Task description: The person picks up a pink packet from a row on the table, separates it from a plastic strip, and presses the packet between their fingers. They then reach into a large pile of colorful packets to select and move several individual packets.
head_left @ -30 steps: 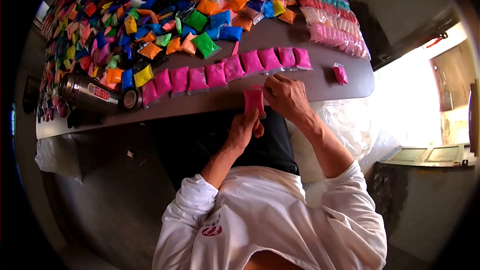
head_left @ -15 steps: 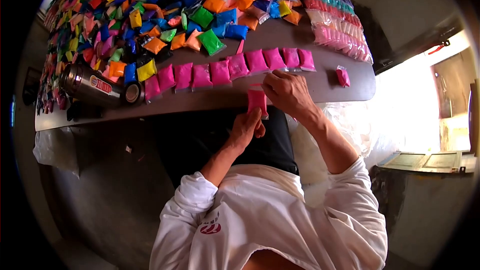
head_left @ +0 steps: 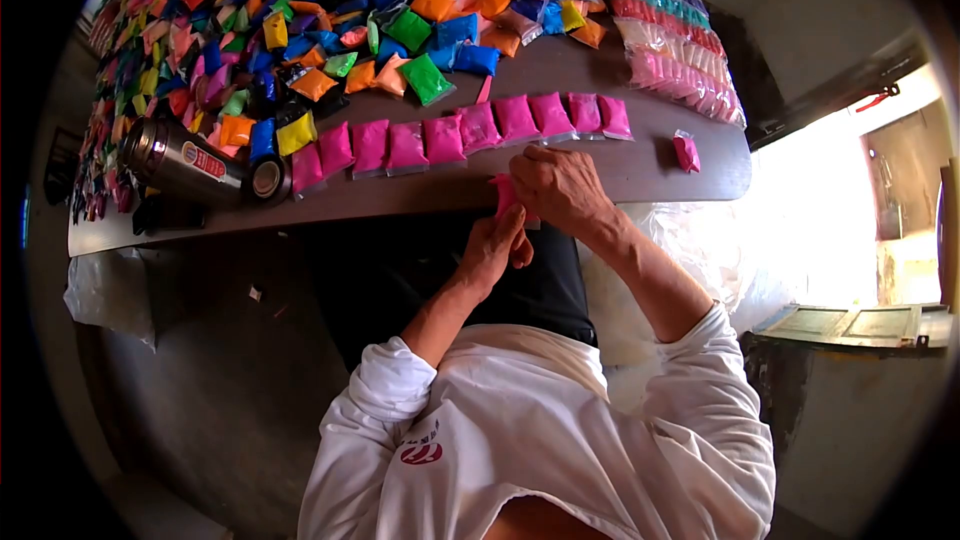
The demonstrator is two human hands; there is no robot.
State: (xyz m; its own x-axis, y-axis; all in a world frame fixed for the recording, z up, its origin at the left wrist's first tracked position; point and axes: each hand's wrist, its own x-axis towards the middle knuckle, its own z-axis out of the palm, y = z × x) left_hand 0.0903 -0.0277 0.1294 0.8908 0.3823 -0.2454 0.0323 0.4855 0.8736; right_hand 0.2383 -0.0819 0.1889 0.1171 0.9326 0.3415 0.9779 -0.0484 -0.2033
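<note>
Desk (head_left: 640, 165): heap of coloured packets (head_left: 300, 30) over far side. Row of pink packets (head_left: 470, 130) along near edge. Steel flask (head_left: 185, 165) lying at left end. Right hand (head_left: 560, 188) and left hand (head_left: 492, 250) pinched shut on one pink packet (head_left: 503, 195) at near edge, mid-desk.

A steel vacuum flask (head_left: 185, 162) lies on its side on a brown table (head_left: 640, 172). Starting at the flask's mouth, a row of pink powder packets (head_left: 445, 140) runs to its right. Behind the flask spreads a heap of mixed coloured packets (head_left: 300, 20). Far to its right lies a lone pink packet (head_left: 684, 152), and beyond that, neat rows of pink and green packets (head_left: 670, 40). Below the flask hangs a white plastic bag (head_left: 105, 290).
</note>
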